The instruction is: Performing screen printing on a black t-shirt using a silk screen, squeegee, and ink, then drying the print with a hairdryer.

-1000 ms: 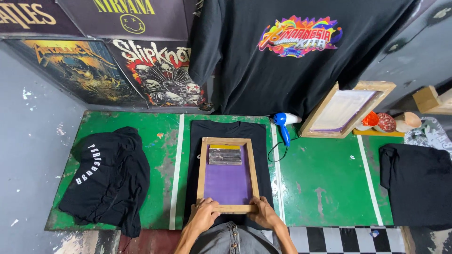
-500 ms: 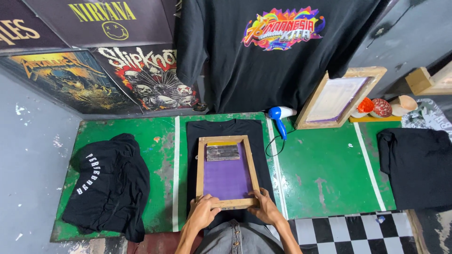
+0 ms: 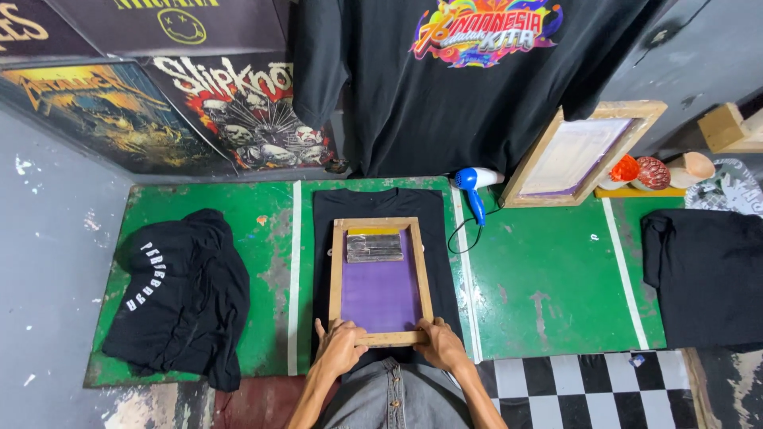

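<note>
Both hands grasp the near rail of the wooden screen-printing frame (image 3: 381,280): left hand (image 3: 340,349) at its left corner, right hand (image 3: 442,346) at its right. The frame lies on the black T-shirt (image 3: 441,230), long axis pointing away from the hands.

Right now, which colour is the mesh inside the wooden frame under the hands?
Purple, inside the wooden printing frame lying on a black shirt; the head view shows it.

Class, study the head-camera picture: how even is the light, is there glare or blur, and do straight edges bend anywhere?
Head view: soft, even light with faint shadows; no strong glare on the green painted table; the wooden-framed purple screen and both hands, left hand and right hand, look sharp; the white table stripes lean outward towards the sides, suggesting wide-angle distortion.
</note>
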